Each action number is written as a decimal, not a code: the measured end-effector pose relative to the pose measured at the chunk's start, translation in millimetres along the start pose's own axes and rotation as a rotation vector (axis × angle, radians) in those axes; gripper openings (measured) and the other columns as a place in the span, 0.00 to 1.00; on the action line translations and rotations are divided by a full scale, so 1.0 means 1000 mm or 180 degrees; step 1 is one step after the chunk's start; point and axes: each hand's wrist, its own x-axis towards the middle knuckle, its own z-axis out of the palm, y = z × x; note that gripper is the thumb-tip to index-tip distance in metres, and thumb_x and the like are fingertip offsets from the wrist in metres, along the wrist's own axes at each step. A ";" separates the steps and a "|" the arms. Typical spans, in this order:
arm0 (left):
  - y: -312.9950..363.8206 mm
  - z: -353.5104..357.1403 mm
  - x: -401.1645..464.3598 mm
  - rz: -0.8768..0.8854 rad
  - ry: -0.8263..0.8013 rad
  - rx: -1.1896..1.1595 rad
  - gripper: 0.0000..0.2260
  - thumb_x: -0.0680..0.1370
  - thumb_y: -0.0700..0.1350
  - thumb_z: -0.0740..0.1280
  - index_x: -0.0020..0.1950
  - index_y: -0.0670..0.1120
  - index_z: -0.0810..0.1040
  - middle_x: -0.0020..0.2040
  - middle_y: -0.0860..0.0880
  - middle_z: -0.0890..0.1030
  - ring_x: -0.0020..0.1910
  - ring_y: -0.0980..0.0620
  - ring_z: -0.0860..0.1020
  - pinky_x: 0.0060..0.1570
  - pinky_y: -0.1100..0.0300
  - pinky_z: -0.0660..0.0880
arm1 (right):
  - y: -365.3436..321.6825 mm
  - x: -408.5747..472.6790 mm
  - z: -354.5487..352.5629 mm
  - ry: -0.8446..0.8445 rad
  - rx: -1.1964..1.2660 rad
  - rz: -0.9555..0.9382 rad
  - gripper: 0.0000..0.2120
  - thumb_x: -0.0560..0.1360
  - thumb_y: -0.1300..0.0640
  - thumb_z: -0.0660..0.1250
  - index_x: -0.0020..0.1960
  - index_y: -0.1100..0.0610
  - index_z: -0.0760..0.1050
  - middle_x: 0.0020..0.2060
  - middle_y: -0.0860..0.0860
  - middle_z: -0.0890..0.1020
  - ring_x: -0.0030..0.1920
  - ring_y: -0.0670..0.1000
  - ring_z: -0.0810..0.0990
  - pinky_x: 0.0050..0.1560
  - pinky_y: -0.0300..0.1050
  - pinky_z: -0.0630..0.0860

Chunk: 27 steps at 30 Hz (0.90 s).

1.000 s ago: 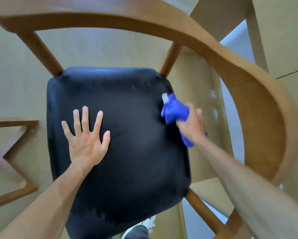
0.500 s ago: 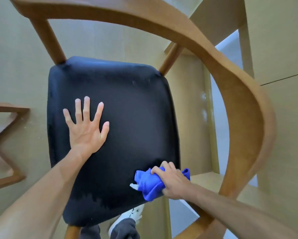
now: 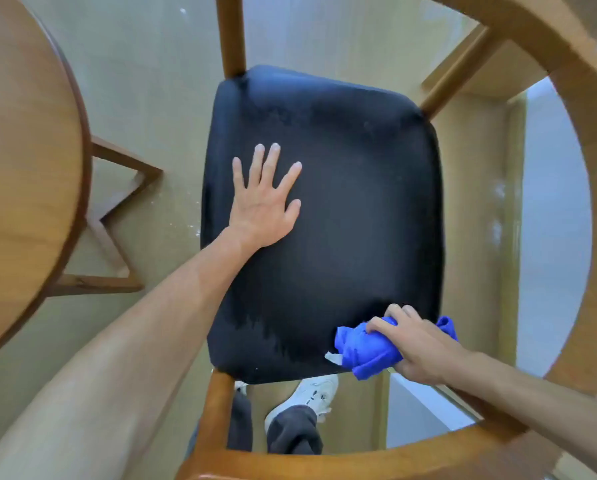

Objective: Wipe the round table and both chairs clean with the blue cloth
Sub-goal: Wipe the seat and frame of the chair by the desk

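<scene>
Flooring (image 3: 144, 81) of a pale beige tone was seen beneath everything in the head view, with a few white specks near the seat's left edge. A round wooden bench (image 3: 23, 161) filled the left side, its angled wooden base (image 3: 117, 216) showing under the rim. A chair (image 3: 581, 140) with a curved wooden frame was looked down on from above, its black padded seat (image 3: 342, 209) lying in the middle of the view and a dull, smeared patch marked near the seat's front edge. A white shoe (image 3: 311, 393) and dark trouser legs were visible below the seat front.

The left hand (image 3: 262, 209) was laid flat on the seat's left half, fingers straight and spread, nothing held. The blue cloth (image 3: 366, 348) was bunched at the seat's front right corner, touching the padding, with a small white tag showing at its left end. The right hand (image 3: 418, 344) was curled over the cloth as a closed grip, its fingers (image 3: 380, 325) pressed onto the top of the bundle.
</scene>
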 end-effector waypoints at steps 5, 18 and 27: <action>-0.051 -0.029 -0.027 0.0086 -0.0425 -0.0081 0.27 0.79 0.53 0.61 0.77 0.57 0.57 0.80 0.47 0.45 0.78 0.44 0.42 0.72 0.37 0.49 | -0.055 0.068 -0.073 0.1347 -0.0177 -0.0567 0.25 0.71 0.51 0.67 0.67 0.47 0.67 0.58 0.52 0.69 0.53 0.55 0.67 0.44 0.50 0.73; -0.053 -0.032 -0.030 0.0019 -0.0832 -0.0322 0.40 0.71 0.60 0.72 0.77 0.55 0.56 0.79 0.47 0.39 0.77 0.43 0.36 0.73 0.35 0.46 | -0.127 0.060 0.008 0.1033 -0.1641 -0.2571 0.17 0.61 0.58 0.70 0.48 0.48 0.73 0.43 0.50 0.75 0.38 0.53 0.72 0.34 0.46 0.71; -0.055 -0.033 -0.031 0.0006 -0.0768 -0.0323 0.40 0.70 0.61 0.72 0.77 0.56 0.56 0.79 0.47 0.39 0.77 0.43 0.36 0.73 0.36 0.47 | -0.159 0.102 -0.056 0.1901 -0.0869 -0.1671 0.18 0.65 0.59 0.61 0.55 0.52 0.73 0.46 0.56 0.76 0.40 0.58 0.71 0.36 0.51 0.70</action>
